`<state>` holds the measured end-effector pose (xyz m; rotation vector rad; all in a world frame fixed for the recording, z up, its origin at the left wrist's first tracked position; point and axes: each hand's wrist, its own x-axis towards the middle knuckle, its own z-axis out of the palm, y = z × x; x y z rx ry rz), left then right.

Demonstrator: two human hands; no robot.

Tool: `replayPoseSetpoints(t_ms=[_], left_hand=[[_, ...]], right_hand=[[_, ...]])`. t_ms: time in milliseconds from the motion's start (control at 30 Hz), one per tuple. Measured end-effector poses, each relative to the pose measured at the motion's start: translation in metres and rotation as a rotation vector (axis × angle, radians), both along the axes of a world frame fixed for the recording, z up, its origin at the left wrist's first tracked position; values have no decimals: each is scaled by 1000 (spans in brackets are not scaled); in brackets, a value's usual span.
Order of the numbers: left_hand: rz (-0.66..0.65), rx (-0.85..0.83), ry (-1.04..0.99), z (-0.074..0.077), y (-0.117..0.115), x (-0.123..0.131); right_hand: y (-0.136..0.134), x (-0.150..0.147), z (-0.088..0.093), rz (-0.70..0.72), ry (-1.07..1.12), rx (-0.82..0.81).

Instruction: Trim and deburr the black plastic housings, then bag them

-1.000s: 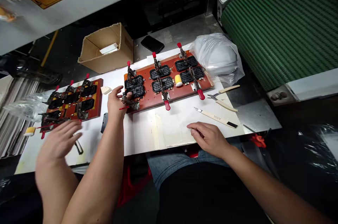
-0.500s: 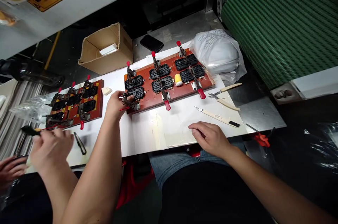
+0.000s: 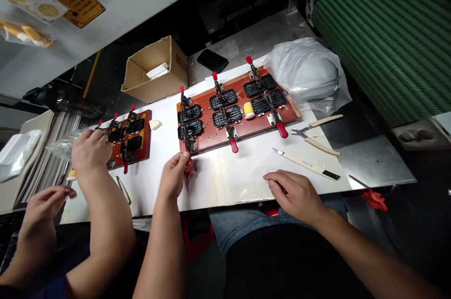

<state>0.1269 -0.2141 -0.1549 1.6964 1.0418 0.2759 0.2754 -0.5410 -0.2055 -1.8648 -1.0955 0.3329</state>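
My left hand point(image 3: 174, 175) pinches the red handle point(image 3: 190, 162) of the toggle clamp point(image 3: 190, 143) at the front left corner of a reddish-brown fixture board point(image 3: 216, 138). Several black ribbed plastic parts point(image 3: 190, 128) lie in pairs on this board, with red-handled toggle clamps over them. Among the parts on the board is a small yellow-and-white cap-like piece point(image 3: 248, 110). My right hand point(image 3: 296, 194) rests at the table's front edge, loosely curled with a gap at the thumb and nothing visible in it. Beyond it lies a cream-handled craft knife point(image 3: 305, 162).
Pliers point(image 3: 315, 132) and a plastic bag of grey parts point(image 3: 306, 73) lie on the right. A cardboard box point(image 3: 155, 71) and a phone point(image 3: 212, 60) sit behind. At left, a co-worker's hands point(image 3: 92, 148) are over a second fixture board point(image 3: 143, 151).
My left hand has come down toward me and right, with the clamp's red handle now low at the board's front edge. The view has shifted left. The co-worker's hands have moved.
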Motion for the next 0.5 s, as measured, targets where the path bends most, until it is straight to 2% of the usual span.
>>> replayPoseSetpoints(t_ms=[167, 267, 333, 367, 500], left_hand=[[1, -31, 12, -17, -14, -8], [24, -2, 7, -19, -17, -7], [49, 38, -4, -20, -21, -6], [61, 59, -9, -21, -23, -7], [66, 108, -18, -24, -25, -11]], right_hand=[[1, -6, -1, -27, -27, -25], [19, -8, 14, -104, 62, -110], [44, -5, 33, -114, 89, -197], [60, -2, 44, -84, 29, -269], [128, 17, 80, 121, -418, -664]])
